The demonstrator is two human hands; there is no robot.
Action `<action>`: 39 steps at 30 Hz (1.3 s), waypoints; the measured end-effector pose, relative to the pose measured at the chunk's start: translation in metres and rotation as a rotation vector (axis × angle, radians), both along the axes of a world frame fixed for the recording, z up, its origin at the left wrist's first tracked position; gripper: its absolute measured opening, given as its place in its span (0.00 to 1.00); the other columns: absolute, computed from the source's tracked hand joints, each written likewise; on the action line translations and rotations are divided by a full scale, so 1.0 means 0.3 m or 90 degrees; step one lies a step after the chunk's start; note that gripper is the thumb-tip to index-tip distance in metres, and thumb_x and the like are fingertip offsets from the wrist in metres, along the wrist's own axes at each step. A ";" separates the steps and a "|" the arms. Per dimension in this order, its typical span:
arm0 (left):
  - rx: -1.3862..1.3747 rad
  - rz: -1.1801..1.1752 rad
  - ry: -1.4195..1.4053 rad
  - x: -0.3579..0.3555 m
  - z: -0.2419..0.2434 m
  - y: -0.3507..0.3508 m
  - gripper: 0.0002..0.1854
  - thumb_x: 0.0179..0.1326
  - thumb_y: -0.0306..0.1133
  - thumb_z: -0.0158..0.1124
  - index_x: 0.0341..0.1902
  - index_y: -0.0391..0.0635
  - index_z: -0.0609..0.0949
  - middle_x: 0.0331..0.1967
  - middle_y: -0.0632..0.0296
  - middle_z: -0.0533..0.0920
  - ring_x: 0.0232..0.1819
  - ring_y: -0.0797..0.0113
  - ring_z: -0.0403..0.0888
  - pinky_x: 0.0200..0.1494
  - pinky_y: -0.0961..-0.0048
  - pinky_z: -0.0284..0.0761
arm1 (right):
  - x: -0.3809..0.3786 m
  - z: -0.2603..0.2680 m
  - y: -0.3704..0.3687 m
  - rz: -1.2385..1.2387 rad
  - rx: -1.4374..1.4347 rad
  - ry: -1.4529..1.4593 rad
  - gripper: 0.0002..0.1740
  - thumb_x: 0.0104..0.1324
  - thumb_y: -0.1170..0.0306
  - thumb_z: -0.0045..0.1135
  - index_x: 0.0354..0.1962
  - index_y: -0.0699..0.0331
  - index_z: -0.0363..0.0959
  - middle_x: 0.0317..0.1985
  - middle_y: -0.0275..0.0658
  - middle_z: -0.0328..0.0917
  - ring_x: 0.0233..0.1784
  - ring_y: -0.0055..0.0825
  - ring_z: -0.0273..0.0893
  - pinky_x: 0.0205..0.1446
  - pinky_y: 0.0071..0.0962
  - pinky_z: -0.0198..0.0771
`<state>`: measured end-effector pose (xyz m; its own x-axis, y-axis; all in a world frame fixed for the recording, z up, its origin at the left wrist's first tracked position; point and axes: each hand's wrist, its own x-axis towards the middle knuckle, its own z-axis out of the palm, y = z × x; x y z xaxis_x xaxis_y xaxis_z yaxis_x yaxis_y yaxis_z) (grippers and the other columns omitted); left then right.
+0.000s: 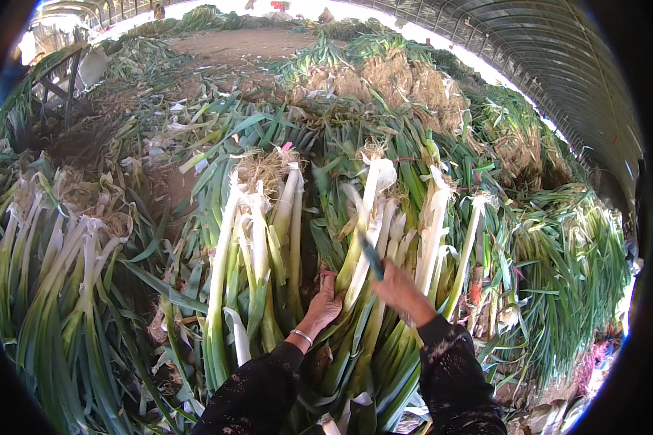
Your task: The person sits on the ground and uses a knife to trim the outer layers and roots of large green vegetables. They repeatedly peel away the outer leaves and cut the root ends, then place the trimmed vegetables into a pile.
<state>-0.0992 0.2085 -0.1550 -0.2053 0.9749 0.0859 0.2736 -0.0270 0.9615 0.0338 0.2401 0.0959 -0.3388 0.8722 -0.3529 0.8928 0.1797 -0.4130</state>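
Observation:
My right hand [401, 291] grips a knife [371, 254] with a dark green handle. Its blade is blurred and points up and left across a peeled leek stalk [377, 182]. Close by on the left, my left hand [324, 305] lies with its thumb up against the lower part of the leeks. Its fingers are partly hidden, and a small pinkish tie [326, 273] shows above the thumb. White-stemmed leeks [435, 234] lie to the right, roots away from me. Another group of leeks [258, 234] lies left of my hands.
More leeks [54, 255] lie at the far left. Beyond them stand a wooden frame [72, 81] and bare soil [239, 46]. Rooted bundles [386, 76] are stacked ahead, and a green leaf pile [571, 272] rises at right. Curved roof ribs [566, 60] arch overhead. Distant people appear at the back.

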 end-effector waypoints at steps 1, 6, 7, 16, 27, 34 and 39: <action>0.010 0.010 0.016 -0.001 0.014 -0.014 0.27 0.63 0.40 0.55 0.63 0.51 0.58 0.42 0.36 0.78 0.43 0.33 0.76 0.43 0.49 0.70 | -0.020 0.012 0.031 -0.056 -0.020 0.043 0.27 0.57 0.68 0.47 0.52 0.75 0.58 0.35 0.59 0.77 0.38 0.51 0.79 0.43 0.45 0.74; -0.019 -0.002 -0.008 -0.003 0.105 -0.043 0.28 0.64 0.38 0.54 0.65 0.53 0.56 0.44 0.35 0.77 0.45 0.34 0.75 0.45 0.49 0.70 | 0.017 0.001 0.175 -0.093 0.162 -0.003 0.28 0.55 0.67 0.47 0.51 0.76 0.59 0.35 0.61 0.76 0.37 0.49 0.79 0.43 0.42 0.74; -0.031 -0.011 -0.019 0.001 0.120 -0.051 0.28 0.64 0.37 0.54 0.65 0.53 0.56 0.46 0.35 0.77 0.46 0.34 0.75 0.46 0.50 0.70 | 0.021 0.013 0.181 -0.088 0.122 -0.014 0.29 0.54 0.67 0.47 0.51 0.77 0.59 0.37 0.63 0.76 0.39 0.52 0.78 0.46 0.43 0.74; 0.003 -0.030 -0.044 0.002 0.053 -0.043 0.24 0.66 0.36 0.53 0.63 0.49 0.59 0.49 0.38 0.75 0.49 0.38 0.76 0.49 0.58 0.71 | 0.034 -0.021 0.185 -0.071 0.058 -0.017 0.31 0.52 0.65 0.49 0.51 0.77 0.60 0.41 0.66 0.74 0.45 0.58 0.75 0.52 0.44 0.68; 0.013 0.015 -0.049 -0.021 0.130 -0.078 0.23 0.65 0.32 0.53 0.60 0.41 0.61 0.50 0.40 0.75 0.52 0.44 0.76 0.53 0.64 0.69 | 0.151 -0.036 -0.078 -0.012 0.030 -0.092 0.25 0.54 0.65 0.52 0.45 0.74 0.63 0.40 0.65 0.74 0.47 0.59 0.73 0.52 0.47 0.67; -0.030 0.010 -0.019 -0.003 0.020 -0.053 0.29 0.65 0.39 0.53 0.66 0.46 0.56 0.54 0.38 0.73 0.55 0.41 0.73 0.53 0.59 0.70 | 0.059 -0.059 -0.147 0.194 -0.058 -0.050 0.25 0.55 0.63 0.51 0.47 0.70 0.62 0.32 0.63 0.75 0.38 0.58 0.76 0.44 0.49 0.70; 0.002 -0.067 -0.085 -0.005 -0.059 -0.052 0.29 0.65 0.38 0.53 0.66 0.45 0.58 0.51 0.41 0.75 0.54 0.48 0.75 0.52 0.62 0.70 | -0.186 -0.092 -0.149 0.296 -0.067 -0.035 0.26 0.53 0.64 0.51 0.47 0.72 0.62 0.37 0.66 0.75 0.42 0.60 0.75 0.49 0.49 0.69</action>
<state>-0.1007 0.1930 -0.1727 -0.1124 0.9913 0.0682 0.1393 -0.0523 0.9889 -0.0219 0.1954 0.0683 -0.6626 0.5910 -0.4600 0.7489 0.5246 -0.4048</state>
